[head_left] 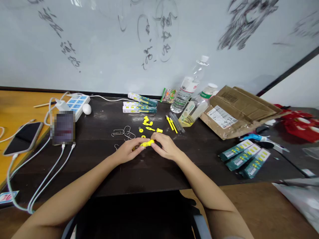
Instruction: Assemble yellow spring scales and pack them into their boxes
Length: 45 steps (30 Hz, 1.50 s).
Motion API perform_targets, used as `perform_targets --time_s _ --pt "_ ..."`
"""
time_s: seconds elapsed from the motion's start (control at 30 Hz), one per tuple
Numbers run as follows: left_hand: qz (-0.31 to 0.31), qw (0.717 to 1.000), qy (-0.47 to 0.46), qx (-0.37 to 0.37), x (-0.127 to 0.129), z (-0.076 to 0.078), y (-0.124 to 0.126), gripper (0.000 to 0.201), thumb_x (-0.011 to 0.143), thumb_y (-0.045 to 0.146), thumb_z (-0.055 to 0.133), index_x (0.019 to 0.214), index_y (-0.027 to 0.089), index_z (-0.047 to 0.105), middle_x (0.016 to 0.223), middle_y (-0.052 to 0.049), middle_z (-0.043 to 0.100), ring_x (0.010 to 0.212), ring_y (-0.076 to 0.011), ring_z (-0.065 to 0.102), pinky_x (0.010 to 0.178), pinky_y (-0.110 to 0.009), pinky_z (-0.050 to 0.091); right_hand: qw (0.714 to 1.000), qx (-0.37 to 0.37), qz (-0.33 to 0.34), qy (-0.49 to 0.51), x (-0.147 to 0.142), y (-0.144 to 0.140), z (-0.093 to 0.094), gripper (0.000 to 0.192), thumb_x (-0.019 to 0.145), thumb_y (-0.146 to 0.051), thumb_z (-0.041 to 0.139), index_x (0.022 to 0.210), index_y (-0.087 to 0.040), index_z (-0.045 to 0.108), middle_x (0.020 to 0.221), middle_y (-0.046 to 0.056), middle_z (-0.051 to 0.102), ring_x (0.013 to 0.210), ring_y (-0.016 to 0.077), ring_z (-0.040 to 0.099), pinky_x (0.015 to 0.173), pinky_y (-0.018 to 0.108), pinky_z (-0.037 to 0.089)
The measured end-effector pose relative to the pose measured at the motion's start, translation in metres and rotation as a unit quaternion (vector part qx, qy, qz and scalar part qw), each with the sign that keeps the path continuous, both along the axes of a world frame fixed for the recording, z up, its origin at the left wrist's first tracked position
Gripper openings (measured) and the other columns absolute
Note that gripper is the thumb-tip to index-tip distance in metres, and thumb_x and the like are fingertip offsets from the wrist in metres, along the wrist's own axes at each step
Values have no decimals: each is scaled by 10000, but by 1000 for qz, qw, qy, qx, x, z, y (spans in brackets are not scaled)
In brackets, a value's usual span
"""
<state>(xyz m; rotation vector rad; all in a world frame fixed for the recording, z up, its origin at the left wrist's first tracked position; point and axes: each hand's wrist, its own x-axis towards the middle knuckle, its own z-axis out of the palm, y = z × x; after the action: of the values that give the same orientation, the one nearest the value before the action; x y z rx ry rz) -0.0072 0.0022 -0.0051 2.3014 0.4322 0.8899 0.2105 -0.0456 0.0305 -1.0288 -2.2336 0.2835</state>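
Between my two hands is a small yellow plastic piece (147,143), held above the dark table. My left hand (128,150) is closed on its left end, thumb along the near side. The fingers of my right hand (164,145) pinch its rounded right end. Just beyond lie loose yellow parts (147,121), a yellow ring (141,130) and a yellow stick with a wider end (154,129). Thin bent metal wires (123,131) lie beyond my left hand. To the right are slim yellow rods (171,124) beside clear tubes (177,122).
Small boxes (140,108) are stacked at the back, and several green boxes (243,154) lie right. Two bottles (185,91) stand before a cardboard package (231,109). At left are a power strip (79,103), cables, a phone (23,138) and a blurred-out device (63,127).
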Motion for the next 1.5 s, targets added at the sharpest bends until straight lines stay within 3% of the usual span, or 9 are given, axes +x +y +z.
perform_targets --time_s 0.23,0.47,0.6,0.67,0.8,0.97,1.13,1.33,1.5 --pt "-3 999 33 38 1 4 -2 347 934 257 457 1275 212 505 1157 -70 652 966 -152 637 833 -275 505 999 -17 3 34 -3 3 -3 288 929 -330 411 675 -200 373 675 -1 440 638 130 425 629 262 353" --pt "9 999 27 37 1 2 -1 342 940 278 442 1268 213 512 1129 -67 659 936 -146 643 825 -273 505 983 -110 -32 140 -10 7 -16 455 929 -431 399 551 -197 299 530 -50 284 492 84 315 505 240 261" --pt "15 999 25 35 1 2 0 346 935 269 454 1272 213 510 1170 -75 641 972 -154 635 838 -274 498 986 -76 -38 142 -6 6 -17 349 885 -407 497 637 -194 373 598 -41 382 549 93 393 551 236 328" --pt "12 1000 11 20 1 2 0 345 935 264 455 1273 213 507 1184 -81 630 933 -143 645 807 -262 507 985 -74 -38 154 -4 5 -17 210 845 -359 572 799 -195 450 692 -30 465 589 99 460 584 237 390" --pt "3 1000 -11 2 1 2 1 342 933 262 461 1267 209 510 1188 -85 625 906 -138 649 783 -255 513 985 -65 1 159 -4 2 -15 228 865 -273 546 1073 -205 477 860 21 566 687 122 553 657 261 470" --pt "3 1000 1 6 1 2 0 360 937 261 452 1293 220 491 1184 -84 625 884 -134 648 767 -254 511 991 -49 -1 127 -3 1 -11 94 911 -282 482 934 -196 513 816 28 565 687 130 531 649 264 444" --pt "4 999 29 33 2 2 -1 360 935 262 456 1290 219 493 1137 -73 650 919 -148 640 801 -275 504 998 -33 -20 53 -3 2 -9 220 923 -306 450 734 -200 414 657 -24 430 590 111 411 586 252 336" --pt "-7 998 47 42 2 3 -2 356 935 262 453 1286 219 492 1166 -73 645 991 -162 628 853 -303 499 996 -57 -9 69 -6 4 -15 299 943 -325 396 677 -207 327 606 -46 327 538 96 348 548 241 283" --pt "1 999 35 40 1 3 -2 371 934 269 455 1302 227 480 1187 -73 635 991 -159 628 862 -305 499 996 -44 -16 71 -5 4 -18 256 926 -311 431 706 -208 349 624 -42 369 547 98 377 553 236 295"
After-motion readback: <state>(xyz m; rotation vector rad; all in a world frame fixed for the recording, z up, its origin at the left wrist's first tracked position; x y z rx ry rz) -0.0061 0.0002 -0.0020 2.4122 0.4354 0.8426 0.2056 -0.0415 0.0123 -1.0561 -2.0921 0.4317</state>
